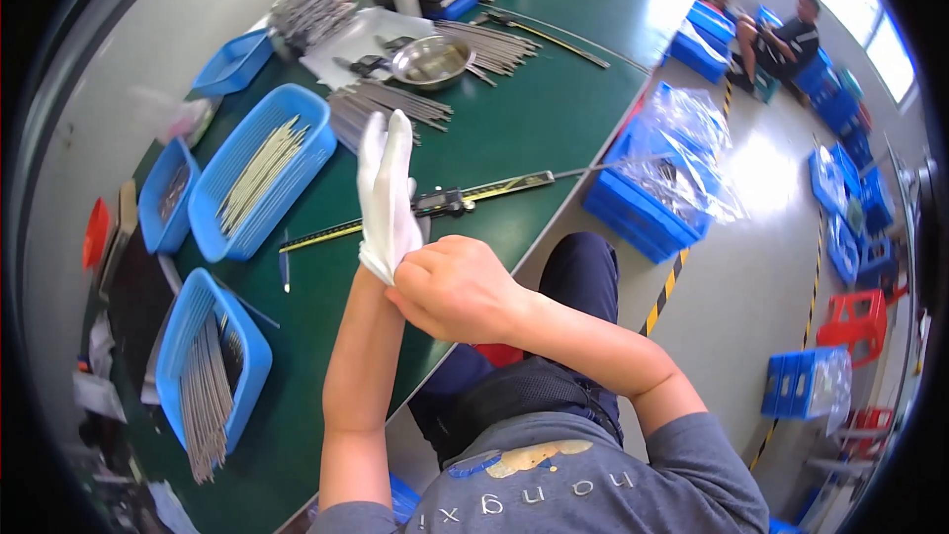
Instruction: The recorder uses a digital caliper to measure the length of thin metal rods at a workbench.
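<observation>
My left hand (389,173) is raised over the green table with a white glove (393,227) on it. Its fingers point away from me, stretched out and holding nothing. Bare, my right hand (450,282) is closed on the glove's cuff at my left wrist; its fingertips are partly hidden. Just beyond the gloved hand lies a long caliper (494,188) with a dark display, partly covered by the hand. Left of it, a blue basket (314,138) holds thin pale rods (262,173). A second blue basket (259,351) nearer me holds grey metal rods (203,396).
A metal bowl (431,61), bundles of rods (484,47) and a plastic-wrapped bundle (311,12) lie farther back. Blue crates (643,208) with plastic bags stand right of the table edge. Across the floor a person (786,40) sits near more blue crates.
</observation>
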Demonstrator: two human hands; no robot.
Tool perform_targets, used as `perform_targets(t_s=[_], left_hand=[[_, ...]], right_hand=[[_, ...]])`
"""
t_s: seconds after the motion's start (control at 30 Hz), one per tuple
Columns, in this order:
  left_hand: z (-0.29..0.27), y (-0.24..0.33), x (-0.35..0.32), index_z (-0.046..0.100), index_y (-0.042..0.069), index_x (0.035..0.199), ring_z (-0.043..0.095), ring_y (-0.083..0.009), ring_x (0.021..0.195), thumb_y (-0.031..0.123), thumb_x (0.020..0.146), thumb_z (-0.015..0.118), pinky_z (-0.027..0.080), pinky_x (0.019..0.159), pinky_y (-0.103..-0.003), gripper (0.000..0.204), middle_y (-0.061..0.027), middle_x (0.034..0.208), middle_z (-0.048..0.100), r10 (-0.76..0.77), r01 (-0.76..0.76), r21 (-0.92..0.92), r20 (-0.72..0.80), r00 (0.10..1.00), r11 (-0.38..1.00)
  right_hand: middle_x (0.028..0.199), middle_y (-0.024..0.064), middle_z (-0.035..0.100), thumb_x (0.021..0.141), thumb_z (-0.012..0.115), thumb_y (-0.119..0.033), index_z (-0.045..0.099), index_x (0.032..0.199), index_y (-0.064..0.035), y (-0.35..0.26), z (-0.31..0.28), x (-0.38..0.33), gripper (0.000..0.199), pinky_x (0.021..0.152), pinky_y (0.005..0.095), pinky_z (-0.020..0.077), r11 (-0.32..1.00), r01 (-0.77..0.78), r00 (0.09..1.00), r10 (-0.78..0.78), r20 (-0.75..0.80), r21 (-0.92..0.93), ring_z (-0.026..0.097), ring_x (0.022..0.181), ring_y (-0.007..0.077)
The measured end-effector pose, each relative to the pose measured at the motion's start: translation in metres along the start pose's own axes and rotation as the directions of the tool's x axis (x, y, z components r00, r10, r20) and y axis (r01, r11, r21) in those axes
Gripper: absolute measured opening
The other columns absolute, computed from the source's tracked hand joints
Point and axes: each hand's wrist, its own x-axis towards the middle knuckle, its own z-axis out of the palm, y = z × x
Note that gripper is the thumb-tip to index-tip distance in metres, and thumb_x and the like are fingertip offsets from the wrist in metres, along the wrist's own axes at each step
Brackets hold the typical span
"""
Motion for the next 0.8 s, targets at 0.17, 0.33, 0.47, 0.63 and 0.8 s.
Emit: perform_targets(t_s=[0.17,0.33,0.47,0.63,0.8], left_hand=[[-0.015,0.006,0.013,0.044,0.001,0.131,0.046,-0.0319,0.119,0.054,0.092,0.034,0.035,0.101,-0.046,0.066,-0.018,0.127,0.05,-0.217,0.614,-0.508,0.636,0.741,0.604],[-0.021,0.018,0.012,0.044,0.0,0.129,0.043,-0.0334,0.123,0.06,0.088,0.036,0.032,0.104,-0.05,0.073,-0.0195,0.129,0.048,-0.025,0.385,-0.796,0.424,0.905,0.467],[-0.019,0.023,0.009,0.045,0.003,0.13,0.042,-0.0336,0.125,0.063,0.087,0.035,0.031,0.106,-0.051,0.075,-0.0199,0.131,0.047,-0.002,0.38,-0.851,0.407,0.913,0.362],[-0.02,0.037,0.001,0.042,0.006,0.135,0.036,-0.0344,0.129,0.072,0.083,0.033,0.027,0.108,-0.05,0.084,-0.0206,0.137,0.041,0.202,0.232,-0.833,0.374,0.905,0.502],[-0.01,0.033,0.003,0.041,0.004,0.135,0.035,-0.0354,0.13,0.067,0.083,0.04,0.023,0.109,-0.052,0.082,-0.0202,0.138,0.04,0.103,0.318,-0.811,0.417,0.903,0.491]], right_hand=[[0.068,0.0059,0.05,0.074,0.069,-0.02,0.047,0.07,-0.0074,-0.015,0.015,0.012,0.026,0.058,0.0342,0.043,0.971,-0.04,0.998,0.025,-0.065,-0.237,0.056,0.065,0.0234],[0.072,0.0072,0.052,0.071,0.073,-0.018,0.049,0.074,-0.0064,-0.023,0.008,0.012,0.026,0.059,0.0359,0.0433,0.988,-0.142,0.982,0.134,-0.135,-0.053,0.055,0.067,0.0254],[0.073,0.0116,0.05,0.072,0.07,-0.008,0.05,0.079,-0.0041,-0.016,0.026,0.002,0.022,0.058,0.0389,0.0428,0.983,-0.172,0.958,0.183,-0.219,0.071,0.052,0.066,0.0314],[0.075,0.0135,0.049,0.077,0.065,-0.005,0.047,0.077,-0.0036,-0.041,0.018,-0.006,0.018,0.057,0.039,0.0435,0.952,-0.047,0.996,0.02,0.089,0.303,0.052,0.065,0.0329],[0.078,0.01,0.053,0.077,0.068,-0.01,0.052,0.087,-0.005,-0.035,0.004,-0.012,0.02,0.059,0.0365,0.0454,0.963,-0.17,0.985,0.158,0.071,0.211,0.056,0.069,0.0285]])
